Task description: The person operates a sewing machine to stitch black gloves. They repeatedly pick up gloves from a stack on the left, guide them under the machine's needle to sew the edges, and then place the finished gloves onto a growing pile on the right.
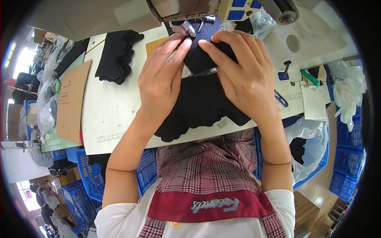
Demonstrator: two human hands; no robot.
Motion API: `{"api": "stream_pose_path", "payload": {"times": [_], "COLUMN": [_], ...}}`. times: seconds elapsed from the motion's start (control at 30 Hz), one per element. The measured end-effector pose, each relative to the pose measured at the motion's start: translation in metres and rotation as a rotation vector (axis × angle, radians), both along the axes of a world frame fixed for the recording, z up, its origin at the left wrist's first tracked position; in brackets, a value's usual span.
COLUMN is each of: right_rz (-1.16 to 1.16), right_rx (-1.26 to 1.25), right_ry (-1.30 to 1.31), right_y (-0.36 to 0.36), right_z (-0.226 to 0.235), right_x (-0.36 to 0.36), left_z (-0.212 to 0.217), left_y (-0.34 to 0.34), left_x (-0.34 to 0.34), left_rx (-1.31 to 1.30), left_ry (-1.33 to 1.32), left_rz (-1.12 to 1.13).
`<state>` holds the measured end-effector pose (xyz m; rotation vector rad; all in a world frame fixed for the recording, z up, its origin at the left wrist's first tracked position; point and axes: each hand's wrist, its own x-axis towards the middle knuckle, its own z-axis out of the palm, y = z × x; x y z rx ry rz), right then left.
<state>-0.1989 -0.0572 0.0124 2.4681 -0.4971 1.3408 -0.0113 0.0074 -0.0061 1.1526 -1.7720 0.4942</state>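
My left hand (160,79) and my right hand (242,73) both press down on a piece of black fabric (200,105) on the white table (115,115) of a sewing machine. The fingertips of the two hands nearly meet on a folded edge of the cloth just in front of the metal presser foot (183,28). The rest of the black fabric spreads toward me and hangs over the table's front edge.
A stack of black fabric pieces (117,55) lies at the left on the table, beside a brown cardboard sheet (71,101). The sewing machine head (186,10) stands at the top. Blue plastic crates (89,180) and clear plastic bags (305,139) stand around me.
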Motion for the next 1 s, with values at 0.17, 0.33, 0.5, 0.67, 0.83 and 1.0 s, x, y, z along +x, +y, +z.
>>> {"api": "stream_pose_path", "payload": {"times": [0.17,0.33,0.5,0.67,0.83,1.0], "right_rz": [0.015,-0.004,0.000,0.003,-0.004,-0.050], "right_rx": [-0.018,-0.100,-0.107,-0.084,-0.100,-0.103], "right_ry": [-0.027,-0.068,-0.078,-0.119,-0.173,-0.167], "right_y": [0.005,-0.001,-0.001,-0.005,-0.009,-0.012], "right_z": [-0.001,-0.007,-0.009,-0.008,-0.012,-0.011], "right_x": [0.008,0.011,0.011,0.009,0.010,0.011], "left_z": [0.003,0.002,0.001,0.003,-0.003,-0.002], "left_y": [0.001,-0.003,-0.011,-0.028,-0.027,-0.030], "left_x": [-0.009,-0.009,0.005,0.019,0.014,0.014], "left_rx": [-0.012,-0.052,-0.118,-0.261,-0.278,-0.294], "left_ry": [-0.047,-0.071,-0.074,-0.151,-0.113,-0.123], "left_rz": [0.091,0.113,0.066,0.034,0.054,0.047]}}
